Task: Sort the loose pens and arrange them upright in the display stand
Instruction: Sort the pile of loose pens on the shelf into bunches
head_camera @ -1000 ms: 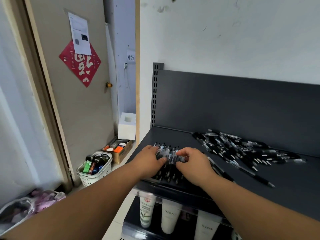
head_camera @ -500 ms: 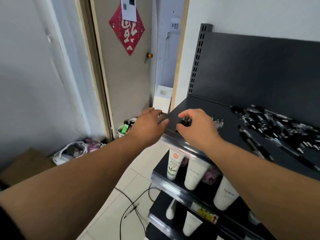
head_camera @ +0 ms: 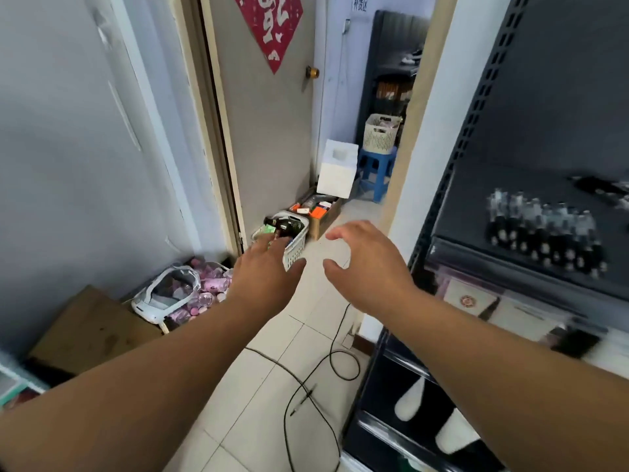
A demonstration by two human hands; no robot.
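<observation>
Both hands are in the air over the floor tiles, left of the shelf [head_camera: 503, 185], touching nothing. The left hand [head_camera: 269, 277] is empty, fingers stretched forward, thumb out. The right hand [head_camera: 369, 267] is empty too, fingers loosely curved and spread, thumb apart from them. No grip on either side.

Task things:
- The row of pens [head_camera: 544, 238] lies side by side at the near left edge of the shelf top. It is motion-blurred, so I cannot count them.
- The loose pens [head_camera: 602, 187] sit farther right on the same shelf, cut off by the frame edge.
- A thin dark stick on the floor [head_camera: 302, 400], beside the black cable [head_camera: 262, 358], looks like a dropped pen, but I cannot be sure.
- No display stand can be identified in view.

The white basket [head_camera: 296, 253] is by the door, just beyond the left fingertips.

Step, as a guess: the hands reach down and left, for the stand or for the floor pen. To do it well:
- Pick one target and commit one hand to it, keeping the other free to steady things.
- If it is the floor pen, pinch the barrel clear of the cable so the cable does not lift with it.
- Keep elbows and forearms off the shelf edge. The lined-up row sits right at the lip and would roll off easily.
- Once back at the shelf, take pens in small bunches, all tips the same way, so they drop upright.
</observation>
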